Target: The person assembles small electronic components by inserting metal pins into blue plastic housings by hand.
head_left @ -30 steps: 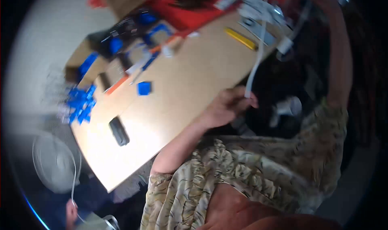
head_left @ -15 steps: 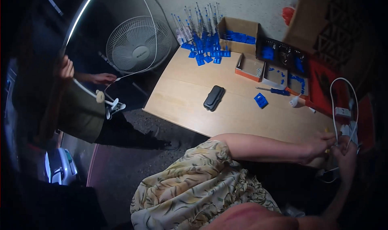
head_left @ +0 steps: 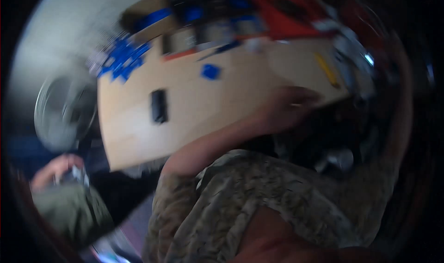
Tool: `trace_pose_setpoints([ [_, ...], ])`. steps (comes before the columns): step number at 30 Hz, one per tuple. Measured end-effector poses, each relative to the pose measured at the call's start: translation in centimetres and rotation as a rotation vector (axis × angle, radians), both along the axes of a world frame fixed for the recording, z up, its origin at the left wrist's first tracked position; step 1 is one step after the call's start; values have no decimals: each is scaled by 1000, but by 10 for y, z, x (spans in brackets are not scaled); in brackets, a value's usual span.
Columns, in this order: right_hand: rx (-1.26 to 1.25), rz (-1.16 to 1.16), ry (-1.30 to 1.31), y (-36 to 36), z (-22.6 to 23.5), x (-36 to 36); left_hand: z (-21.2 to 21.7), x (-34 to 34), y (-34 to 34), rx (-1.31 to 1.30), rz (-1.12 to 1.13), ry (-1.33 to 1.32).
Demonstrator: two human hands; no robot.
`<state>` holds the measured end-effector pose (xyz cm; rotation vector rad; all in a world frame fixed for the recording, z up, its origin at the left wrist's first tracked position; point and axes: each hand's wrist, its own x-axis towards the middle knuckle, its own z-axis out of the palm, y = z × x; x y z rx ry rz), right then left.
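Note:
Motion smears the whole head view. My left hand (head_left: pixel 293 106) is over the table's near edge toward the right, its fingers too blurred to read. Close by on the tabletop lies a long yellow tool or handle (head_left: pixel 327 69). My right hand (head_left: pixel 397 48) reaches far out at the right, dark and blurred, near pale cables and fittings (head_left: pixel 344 55) and a small bright light (head_left: pixel 369 59). Whether it touches or holds any of these cannot be made out.
On the wooden table (head_left: pixel 185 119) are a black case (head_left: pixel 158 105), a blue plastic piece (head_left: pixel 210 71), a screwdriver (head_left: pixel 224 49), a pile of blue parts (head_left: pixel 124 57) and a cardboard box (head_left: pixel 147 18). A fan (head_left: pixel 64 110) and another person's hand (head_left: pixel 60 166) are at left.
The view has swung right, so the table sits farther left. My hands, together at the white cable before, are now apart: the left over the table edge, the right stretched outward.

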<state>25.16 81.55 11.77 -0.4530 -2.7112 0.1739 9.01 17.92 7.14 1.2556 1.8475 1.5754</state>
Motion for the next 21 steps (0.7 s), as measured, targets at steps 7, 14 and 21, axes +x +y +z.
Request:
trace_pose_setpoints([
  [7,419,-420,-161,99,-12,-134,-5,-2,-72,-113,6,-433],
  [14,784,-115,67,142,-26,-178,-21,34,-146,-59,338,-474],
  [21,255,-258,-432,26,-111,-280,-23,52,-156,-26,446,-621],
])
